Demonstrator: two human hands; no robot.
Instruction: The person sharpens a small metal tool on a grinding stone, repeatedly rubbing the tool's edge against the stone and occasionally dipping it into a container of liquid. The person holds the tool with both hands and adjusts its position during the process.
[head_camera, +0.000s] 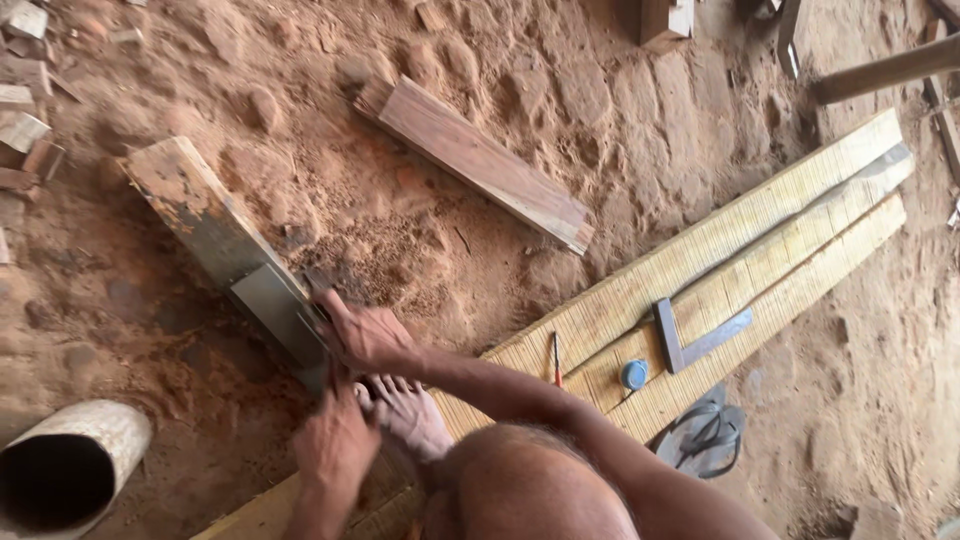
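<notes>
A thick wooden beam (215, 235) with a grey, weathered face lies slanted on the sawdust-covered ground. My right hand (368, 338) presses on its near end, fingers curled around a small dark tool (318, 283) that pokes out against the wood. Just below, my left hand (335, 445) is closed in a fist beside my bare foot (412, 412); what it holds is hidden. My knee (535, 485) fills the bottom of the view.
A short brown plank (480, 165) lies beyond the beam. Long pale planks (760, 235) run diagonally at right, carrying a try square (690, 338), a small blue round object (634, 374) and a red-handled tool (556, 362). Sandals (705, 438), a hollow cylinder (65, 470), wood scraps (22, 110).
</notes>
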